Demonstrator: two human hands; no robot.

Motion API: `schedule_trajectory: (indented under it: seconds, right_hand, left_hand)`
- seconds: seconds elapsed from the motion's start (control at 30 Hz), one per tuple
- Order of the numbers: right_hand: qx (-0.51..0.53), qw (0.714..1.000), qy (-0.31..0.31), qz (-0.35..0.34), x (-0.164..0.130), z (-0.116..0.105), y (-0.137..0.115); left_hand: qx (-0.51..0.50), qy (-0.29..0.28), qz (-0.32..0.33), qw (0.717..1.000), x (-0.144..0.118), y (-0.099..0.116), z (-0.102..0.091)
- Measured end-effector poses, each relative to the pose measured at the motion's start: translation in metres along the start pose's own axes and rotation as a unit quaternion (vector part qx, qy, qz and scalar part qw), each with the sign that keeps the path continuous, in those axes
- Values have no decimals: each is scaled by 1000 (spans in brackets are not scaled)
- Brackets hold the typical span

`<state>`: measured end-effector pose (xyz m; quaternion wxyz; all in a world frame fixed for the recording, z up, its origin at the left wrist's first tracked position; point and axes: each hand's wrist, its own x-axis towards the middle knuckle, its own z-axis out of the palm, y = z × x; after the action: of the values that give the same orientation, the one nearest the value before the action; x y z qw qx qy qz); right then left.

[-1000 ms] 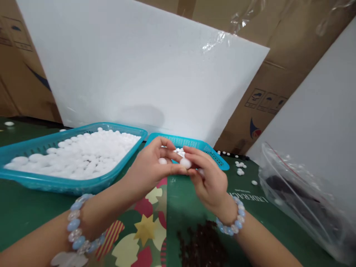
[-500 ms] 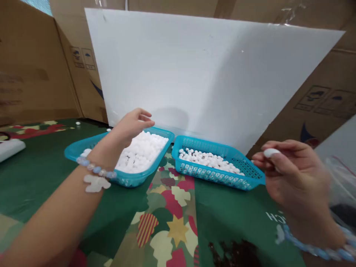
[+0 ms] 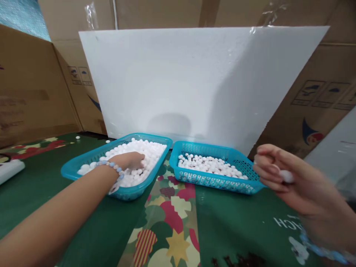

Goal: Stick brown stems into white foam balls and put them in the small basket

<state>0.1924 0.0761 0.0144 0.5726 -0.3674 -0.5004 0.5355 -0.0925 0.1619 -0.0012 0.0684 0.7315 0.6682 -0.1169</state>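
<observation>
My left hand (image 3: 135, 160) reaches down into the left blue basket (image 3: 66, 168), its fingers curled among the small white balls (image 3: 151, 150) heaped there. Its fingertips are partly hidden, so I cannot make out what they grip. At the right, my right hand (image 3: 292, 181) is raised above the table with fingers curled in around a white ball (image 3: 286, 176). It is closest to the right end of a second blue basket (image 3: 217, 184), which holds a thinner layer of white balls (image 3: 208, 163).
A white board (image 3: 172, 81) leans behind the baskets against cardboard boxes (image 3: 27, 85). Loose white balls (image 3: 78, 137) lie at the far left. A white object (image 3: 11, 170) rests at the left edge, and dark brown pieces (image 3: 244, 260) lie at the front of the green patterned cloth (image 3: 228, 222).
My left hand has lowered from above the left basket into its balls. My right hand's fingers have curled further, and its white ball now sits nearer the palm. The view has tilted slightly upward.
</observation>
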Motion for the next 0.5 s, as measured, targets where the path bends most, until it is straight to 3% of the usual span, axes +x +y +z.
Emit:
schedule_trajectory:
  seconds: [0.07,0.13,0.23,0.3,0.37,0.5]
  right_hand:
    - [-95,991,-92,16,-3,1,2]
    - [-246,949,-199,12,-8,3,4]
    - [-489,811,-320,-1,-16,7,8]
    - [-590,724,-357,12,-22,8,13]
    - [-642,666,-378,37,-28,8,17]
    - [-671,626,-390,73,-39,0,26]
  left_hand:
    - [4,9,-6,1000,-1,-2,-2]
    - [-4,27,-12,1000,0,-4,-3]
    - [-37,64,-17,997,0,-8,-6]
    - [-65,88,-19,994,-1,-9,-8]
    - [-96,104,-23,990,-2,-9,-11]
    - [-157,114,-49,980,-7,-7,-14]
